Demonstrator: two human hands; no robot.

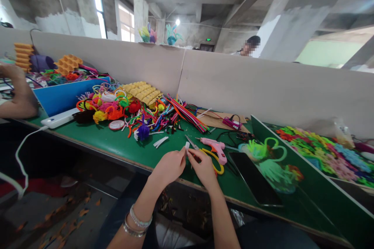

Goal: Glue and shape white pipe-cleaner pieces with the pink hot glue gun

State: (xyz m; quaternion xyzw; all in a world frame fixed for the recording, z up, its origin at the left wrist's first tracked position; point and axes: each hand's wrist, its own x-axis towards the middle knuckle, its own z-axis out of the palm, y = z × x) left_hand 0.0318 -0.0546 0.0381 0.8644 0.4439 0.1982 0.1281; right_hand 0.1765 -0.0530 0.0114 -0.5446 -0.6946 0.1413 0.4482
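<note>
My left hand (169, 167) and my right hand (203, 165) meet at the table's front edge, fingertips pinched together. Between them is a short white pipe cleaner piece (187, 146), its tip pointing up. A few similar white pieces (160, 142) lie just beyond my left hand. Past my right hand rest scissors (216, 158) with yellow handles, their blades partly behind my fingers. A pink hot glue gun (214, 148) lies on its side next to the scissors. Bracelets circle my left wrist.
A heap of coloured pipe cleaners (117, 103) and an egg-crate tray (143, 91) stand back left, beside a white power strip (62, 118). Right are a black phone (254, 179), green pipe cleaner figures (274, 167) and a divider (315, 186). Another person's arm (19, 93) is far left.
</note>
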